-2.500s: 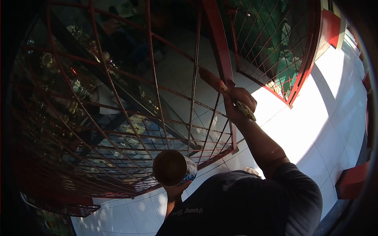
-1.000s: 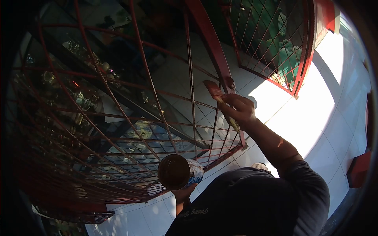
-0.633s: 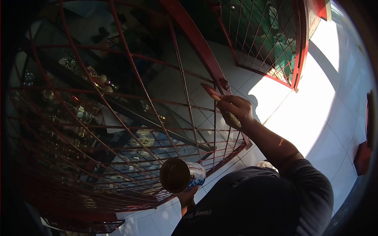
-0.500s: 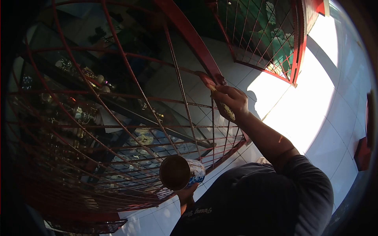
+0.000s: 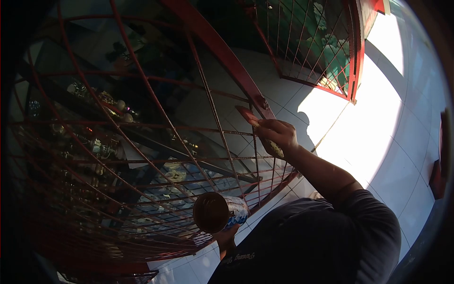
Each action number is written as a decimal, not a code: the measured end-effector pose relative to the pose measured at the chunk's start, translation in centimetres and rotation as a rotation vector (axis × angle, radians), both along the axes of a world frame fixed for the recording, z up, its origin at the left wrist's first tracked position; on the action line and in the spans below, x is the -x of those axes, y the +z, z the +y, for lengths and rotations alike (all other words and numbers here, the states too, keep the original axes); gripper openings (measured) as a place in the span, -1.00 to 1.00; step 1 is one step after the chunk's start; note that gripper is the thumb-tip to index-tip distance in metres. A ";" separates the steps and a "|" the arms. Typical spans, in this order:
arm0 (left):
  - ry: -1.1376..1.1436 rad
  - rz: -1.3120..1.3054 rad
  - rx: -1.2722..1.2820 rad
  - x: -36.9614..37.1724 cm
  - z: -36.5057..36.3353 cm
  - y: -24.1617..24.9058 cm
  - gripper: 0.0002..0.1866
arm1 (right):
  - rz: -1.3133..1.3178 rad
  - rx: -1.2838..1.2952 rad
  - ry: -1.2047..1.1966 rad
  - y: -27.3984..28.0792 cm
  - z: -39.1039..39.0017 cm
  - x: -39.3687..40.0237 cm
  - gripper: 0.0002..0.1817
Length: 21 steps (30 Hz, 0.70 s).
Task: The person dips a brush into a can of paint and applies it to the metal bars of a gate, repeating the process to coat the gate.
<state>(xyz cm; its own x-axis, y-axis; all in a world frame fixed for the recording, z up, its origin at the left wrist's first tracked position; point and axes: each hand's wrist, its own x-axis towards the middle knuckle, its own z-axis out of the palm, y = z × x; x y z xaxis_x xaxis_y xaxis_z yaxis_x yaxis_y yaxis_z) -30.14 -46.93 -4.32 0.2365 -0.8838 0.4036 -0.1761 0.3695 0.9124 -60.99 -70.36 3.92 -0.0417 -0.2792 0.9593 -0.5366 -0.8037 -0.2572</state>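
In my right hand (image 5: 282, 136) is a paintbrush (image 5: 247, 115) with a pale speckled handle and a reddish head. Fingers and thumb close round the handle near the head. The brush head overlaps the thick red edge bar (image 5: 227, 59) of a metal grille, near its lower end. Below and to the left, my left hand (image 5: 227, 235) grips a can (image 5: 238, 211) with a blue-and-white patterned side. Its open mouth faces the camera and the inside looks brown. Thinner crossing rods (image 5: 215, 111), reddish and rust-toned, spread leftward from the edge bar.
Behind the grille are glass panes and shiny ornaments (image 5: 101, 146) in shadow. A second red grille (image 5: 352, 52) stands at the upper right before a green painted panel (image 5: 309, 45). Pale floor tiles (image 5: 402, 146) lie to the right, partly in bright sun.
My right hand and the brush have moved down, toward the lower end of the edge bar. The view has shifted slightly; the can stays in my left hand.
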 end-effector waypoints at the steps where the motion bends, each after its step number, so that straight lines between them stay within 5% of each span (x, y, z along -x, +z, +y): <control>1: 0.002 -0.002 0.023 0.1 -0.1 0.2 0.20 | 0.010 -0.025 0.009 0.6 -0.4 0.0 -0.70; 5: -0.003 -0.016 0.151 0.7 -0.7 0.8 0.19 | -0.026 0.046 -0.090 1.9 -1.3 0.1 -0.66; 11: -0.048 -0.004 -0.081 -0.8 0.4 0.0 0.24 | 0.102 0.004 0.021 1.5 -1.1 0.4 -0.70; 15: -0.024 -0.018 -0.089 -1.0 0.4 0.4 0.23 | -0.256 0.066 -0.005 3.3 -1.7 0.2 -0.78; 18: -0.013 -0.013 -0.103 -0.9 1.0 0.2 0.22 | -0.181 -0.026 0.173 3.8 -1.8 0.2 -0.81; 21: -0.012 -0.022 -0.105 -1.2 0.6 0.6 0.21 | -0.411 -0.146 0.196 4.5 -2.4 0.5 -0.84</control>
